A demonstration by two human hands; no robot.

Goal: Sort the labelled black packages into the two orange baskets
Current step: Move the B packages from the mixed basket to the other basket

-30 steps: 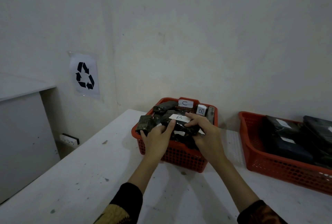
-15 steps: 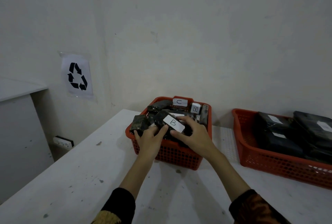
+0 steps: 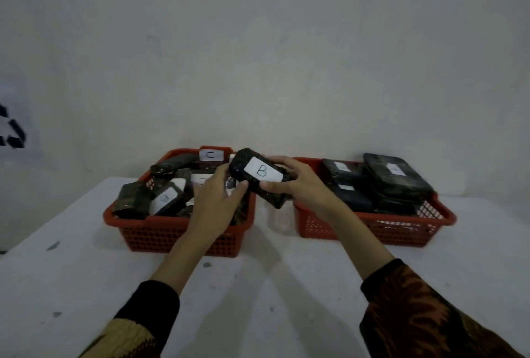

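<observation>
My right hand [image 3: 301,185] grips a black package with a white label marked B [image 3: 262,175], lifted above the gap between the two orange baskets. My left hand [image 3: 219,199] touches the package's left end with thumb and fingers, over the left basket [image 3: 177,231]. That basket is heaped with several small black packages, one labelled C [image 3: 210,155] at the back and another labelled package [image 3: 165,199] at the front left. The right basket [image 3: 381,228] holds several larger flat black packages [image 3: 395,176] with white labels.
Both baskets stand at the back of a white table [image 3: 258,300], close to a pale wall. A recycling sign [image 3: 11,131] shows at the left edge. The table's left edge runs diagonally past the left basket.
The B package has been lifted out of the left basket and carried right, toward the gap between the baskets. My view has swung right, bringing the whole right basket into sight.
</observation>
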